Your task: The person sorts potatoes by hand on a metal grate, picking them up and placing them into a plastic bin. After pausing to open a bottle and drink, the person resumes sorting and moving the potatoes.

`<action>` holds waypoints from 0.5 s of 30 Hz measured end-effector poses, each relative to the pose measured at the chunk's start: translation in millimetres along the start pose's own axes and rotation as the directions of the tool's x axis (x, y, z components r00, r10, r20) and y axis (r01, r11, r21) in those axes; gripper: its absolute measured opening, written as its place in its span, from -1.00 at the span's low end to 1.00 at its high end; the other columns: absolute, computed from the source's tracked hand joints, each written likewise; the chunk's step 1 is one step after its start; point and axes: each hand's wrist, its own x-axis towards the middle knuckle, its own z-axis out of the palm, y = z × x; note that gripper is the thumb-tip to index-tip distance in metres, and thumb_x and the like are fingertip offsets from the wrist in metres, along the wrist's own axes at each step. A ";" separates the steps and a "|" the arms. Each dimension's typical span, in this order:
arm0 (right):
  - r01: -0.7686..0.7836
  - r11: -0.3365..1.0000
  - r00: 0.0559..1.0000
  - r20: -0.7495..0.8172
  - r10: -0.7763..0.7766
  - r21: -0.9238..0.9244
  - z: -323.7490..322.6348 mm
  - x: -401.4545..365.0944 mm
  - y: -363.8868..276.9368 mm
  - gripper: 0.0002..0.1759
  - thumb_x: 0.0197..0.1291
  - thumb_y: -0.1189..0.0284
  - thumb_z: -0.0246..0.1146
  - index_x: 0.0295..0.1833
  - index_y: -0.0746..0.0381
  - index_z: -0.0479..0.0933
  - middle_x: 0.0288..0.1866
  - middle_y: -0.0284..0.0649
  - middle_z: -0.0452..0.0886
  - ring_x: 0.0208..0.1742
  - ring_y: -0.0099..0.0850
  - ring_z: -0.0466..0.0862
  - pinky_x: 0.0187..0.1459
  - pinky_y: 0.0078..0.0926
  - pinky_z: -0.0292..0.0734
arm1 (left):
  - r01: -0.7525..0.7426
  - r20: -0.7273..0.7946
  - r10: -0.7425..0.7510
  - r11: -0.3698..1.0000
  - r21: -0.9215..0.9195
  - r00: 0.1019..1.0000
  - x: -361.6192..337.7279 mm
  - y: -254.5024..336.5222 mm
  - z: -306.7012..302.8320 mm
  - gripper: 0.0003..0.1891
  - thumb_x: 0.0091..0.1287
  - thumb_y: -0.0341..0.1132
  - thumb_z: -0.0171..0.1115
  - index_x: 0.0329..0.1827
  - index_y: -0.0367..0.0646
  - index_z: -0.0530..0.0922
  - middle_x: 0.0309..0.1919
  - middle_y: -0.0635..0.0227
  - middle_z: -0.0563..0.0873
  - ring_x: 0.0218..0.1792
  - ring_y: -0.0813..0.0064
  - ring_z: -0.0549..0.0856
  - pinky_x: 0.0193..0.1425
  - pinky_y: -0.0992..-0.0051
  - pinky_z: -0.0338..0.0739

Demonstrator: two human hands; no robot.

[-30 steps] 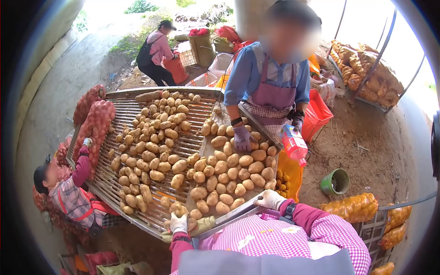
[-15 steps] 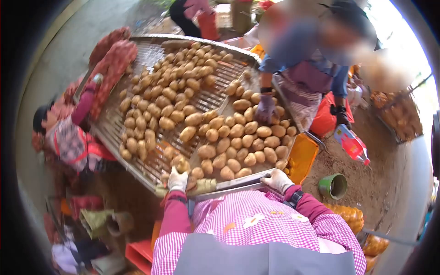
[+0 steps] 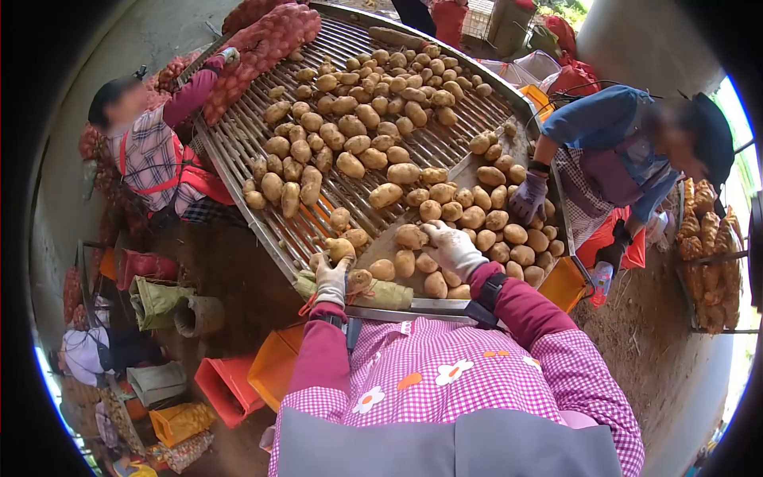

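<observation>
Many loose potatoes (image 3: pixel 402 173) lie over a slatted metal sorting table (image 3: pixel 238 171). At its near edge my left hand (image 3: pixel 330 280), in a white glove, closes its fingers around the lower end of a potato (image 3: pixel 340 250). My right hand (image 3: pixel 455 250), also gloved, reaches palm down over the near potatoes, fingers stretched forward and apart. Its fingertips touch or nearly touch a brownish potato (image 3: pixel 412 236). A rolled greenish cloth (image 3: pixel 385 295) lies along the near rim, just below my left hand.
A co-worker's gloved hand (image 3: pixel 528 197) rests among potatoes on the right. Another person (image 3: pixel 163 151) stands at the left by a full red mesh sack (image 3: pixel 258 60). Orange (image 3: pixel 274 362) and red (image 3: pixel 228 388) bins stand below left. Filled sacks (image 3: pixel 707 254) stand far right.
My right hand has left the table's near rim and moved forward onto the potatoes. My left hand stays at the near edge with a potato. The camera view has shifted.
</observation>
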 end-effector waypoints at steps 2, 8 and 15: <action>0.008 0.999 0.994 0.107 -0.003 -0.047 10.1 19.3 -17.1 -0.36 0.36 0.26 0.40 0.50 0.19 0.47 0.54 0.03 0.52 0.28 0.11 0.73 0.30 -0.05 0.65 | 0.037 0.017 -0.034 0.974 -0.222 0.999 6.0 -18.3 -6.7 -0.59 0.39 -0.38 0.59 0.21 -0.20 0.61 0.08 0.23 0.79 0.05 0.36 0.74 0.18 0.36 0.65; -0.112 0.970 0.988 0.081 0.132 -0.217 52.1 42.0 -16.5 -0.13 0.25 0.22 0.48 0.61 0.21 0.31 0.49 0.10 0.48 0.17 0.09 0.77 0.13 -0.04 0.74 | 0.348 0.223 -0.269 0.690 -0.634 0.937 1.2 -12.7 -42.0 -0.51 0.56 -0.07 0.43 0.42 -0.09 0.61 0.09 0.31 0.78 0.01 0.44 0.78 0.10 0.42 0.71; -0.132 0.951 0.984 0.079 0.160 -0.279 49.8 59.7 -14.0 -0.14 0.13 0.16 0.55 0.52 0.15 0.43 0.35 -0.02 0.58 0.11 0.01 0.79 0.09 -0.08 0.74 | 0.506 0.493 -0.131 0.095 -0.857 0.860 -50.5 75.1 -40.8 -0.29 0.48 0.28 0.37 0.40 -0.13 0.53 0.15 -0.03 0.79 -0.05 -0.04 0.85 -0.04 0.00 0.86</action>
